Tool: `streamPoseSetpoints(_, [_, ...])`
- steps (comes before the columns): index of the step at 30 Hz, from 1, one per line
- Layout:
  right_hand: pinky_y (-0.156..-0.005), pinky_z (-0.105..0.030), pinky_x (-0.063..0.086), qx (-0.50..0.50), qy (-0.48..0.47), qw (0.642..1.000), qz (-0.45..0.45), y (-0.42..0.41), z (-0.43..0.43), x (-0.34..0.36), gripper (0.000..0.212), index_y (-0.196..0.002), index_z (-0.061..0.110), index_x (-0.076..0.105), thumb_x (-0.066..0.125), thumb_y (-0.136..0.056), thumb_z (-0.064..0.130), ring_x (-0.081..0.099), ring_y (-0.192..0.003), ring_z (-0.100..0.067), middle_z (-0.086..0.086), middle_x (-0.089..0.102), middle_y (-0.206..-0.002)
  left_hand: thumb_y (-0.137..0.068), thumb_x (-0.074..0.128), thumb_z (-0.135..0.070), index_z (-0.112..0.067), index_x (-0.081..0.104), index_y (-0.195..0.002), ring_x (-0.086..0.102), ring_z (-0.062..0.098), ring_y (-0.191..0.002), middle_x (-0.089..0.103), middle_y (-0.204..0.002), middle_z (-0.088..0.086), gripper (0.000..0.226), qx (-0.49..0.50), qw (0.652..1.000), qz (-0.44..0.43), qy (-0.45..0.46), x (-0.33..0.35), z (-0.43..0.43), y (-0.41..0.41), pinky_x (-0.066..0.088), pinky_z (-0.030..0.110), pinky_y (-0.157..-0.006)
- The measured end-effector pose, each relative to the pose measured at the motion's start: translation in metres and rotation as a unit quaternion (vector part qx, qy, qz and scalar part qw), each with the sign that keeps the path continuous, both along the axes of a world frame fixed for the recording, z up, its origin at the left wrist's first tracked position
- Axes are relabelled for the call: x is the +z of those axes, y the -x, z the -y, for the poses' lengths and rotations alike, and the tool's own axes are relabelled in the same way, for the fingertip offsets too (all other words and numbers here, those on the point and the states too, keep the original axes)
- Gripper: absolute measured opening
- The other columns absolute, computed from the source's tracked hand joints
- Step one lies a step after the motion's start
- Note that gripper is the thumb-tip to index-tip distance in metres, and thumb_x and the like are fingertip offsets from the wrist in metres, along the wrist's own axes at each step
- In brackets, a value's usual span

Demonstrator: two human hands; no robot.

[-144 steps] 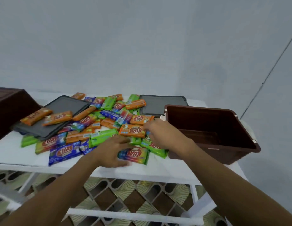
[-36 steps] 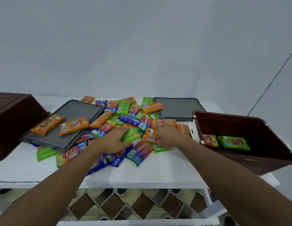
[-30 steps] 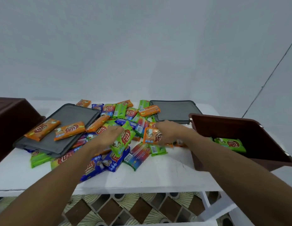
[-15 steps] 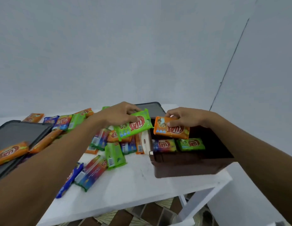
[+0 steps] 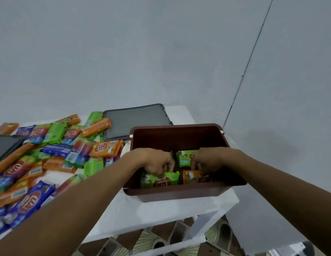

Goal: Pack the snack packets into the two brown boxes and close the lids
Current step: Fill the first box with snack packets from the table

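I see both hands down inside the brown box [image 5: 179,133], which stands open on the white table [image 5: 161,215]. The left hand [image 5: 157,160] has its fingers curled downward onto a green packet [image 5: 151,180] that lies along the near wall of the box; it looks like a pinch on the packet's upper edge, but the fingertips are blurred. The right hand [image 5: 209,159] is also curled, with the fingers bent down at an orange packet [image 5: 191,175] just below it. I cannot tell if this hand really grips the packet or only touches it. Between the 2 hands, a little farther from me, 1 more green packet [image 5: 185,157] lies on the box floor.

To the left of the left hand, outside the box, the pile of snack packets [image 5: 55,156] covers the table: orange, green, blue and rainbow-coloured ones, overlapping each other. Beyond the left hand, behind the box, a grey lid [image 5: 135,121] lies flat on the table, touching the pile at its left edge. Another dark lid [image 5: 3,145] shows at the far left, partly under packets.
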State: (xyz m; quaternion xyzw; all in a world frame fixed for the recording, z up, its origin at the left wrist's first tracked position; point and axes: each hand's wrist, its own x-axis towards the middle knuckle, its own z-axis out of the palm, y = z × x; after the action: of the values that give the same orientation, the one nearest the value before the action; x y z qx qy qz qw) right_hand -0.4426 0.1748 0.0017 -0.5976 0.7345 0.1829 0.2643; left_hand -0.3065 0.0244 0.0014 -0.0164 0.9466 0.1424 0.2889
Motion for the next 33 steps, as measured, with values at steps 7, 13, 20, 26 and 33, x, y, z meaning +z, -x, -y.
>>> streamPoseSetpoints(7, [-0.064, -0.023, 0.036, 0.038, 0.011, 0.998, 0.051, 0.010, 0.001, -0.002, 0.038, -0.119, 0.023, 0.069, 0.057, -0.087, 0.008, 0.043, -0.072, -0.003, 0.021, 0.047, -0.074, -0.090, 0.061, -0.018, -0.019, 0.065, -0.120, 0.056, 0.022, -0.107, 0.062, -0.118, 0.002, 0.030, -0.014, 0.997, 0.021, 0.072, -0.019, 0.001, -0.001, 0.048, 0.033, -0.084])
streamPoseSetpoints(13, [-0.082, -0.030, 0.045, 0.053, -0.003, 0.996, 0.071, 0.021, 0.007, -0.011, 0.030, -0.114, 0.027, 0.069, 0.057, -0.089, 0.017, 0.046, -0.080, -0.008, 0.010, 0.059, -0.092, -0.092, 0.061, -0.021, -0.020, 0.062, -0.126, 0.055, 0.018, -0.103, 0.060, -0.119, 0.001, 0.033, -0.011, 0.997, 0.016, 0.069, -0.021, -0.001, -0.001, 0.042, 0.027, -0.079])
streamPoseSetpoints(20, [-0.084, -0.032, 0.046, 0.021, 0.058, 0.996, 0.057, 0.026, 0.014, -0.011, 0.032, -0.122, 0.028, 0.064, 0.064, -0.090, 0.029, 0.047, -0.099, -0.014, 0.011, 0.052, -0.085, -0.091, 0.063, -0.025, -0.023, 0.060, -0.123, 0.055, 0.021, -0.098, 0.055, -0.106, -0.001, 0.033, -0.018, 0.991, -0.017, 0.133, -0.008, -0.002, -0.006, 0.044, 0.031, -0.077])
streamPoseSetpoints(26, [-0.073, -0.032, 0.042, 0.022, 0.132, 0.990, -0.034, 0.019, 0.024, 0.000, 0.041, -0.132, 0.034, 0.052, 0.057, -0.092, 0.036, 0.057, -0.108, -0.023, 0.002, 0.057, -0.120, -0.093, 0.049, -0.050, -0.019, 0.060, -0.116, 0.055, 0.024, -0.110, 0.062, -0.117, 0.004, 0.041, -0.068, 0.952, -0.124, 0.272, 0.007, 0.016, -0.026, 0.037, 0.042, -0.101])
streamPoseSetpoints(33, [-0.068, -0.032, 0.052, 0.035, 0.381, 0.924, 0.024, -0.045, 0.055, 0.034, 0.016, -0.107, 0.031, 0.065, 0.057, -0.093, 0.034, 0.058, -0.076, -0.002, 0.016, 0.066, -0.086, -0.087, 0.043, -0.047, -0.017, 0.065, -0.112, 0.058, 0.025, -0.107, 0.059, -0.118, 0.005, 0.045, 0.095, 0.890, -0.410, 0.173, 0.013, 0.078, -0.104, 0.050, 0.041, -0.085])
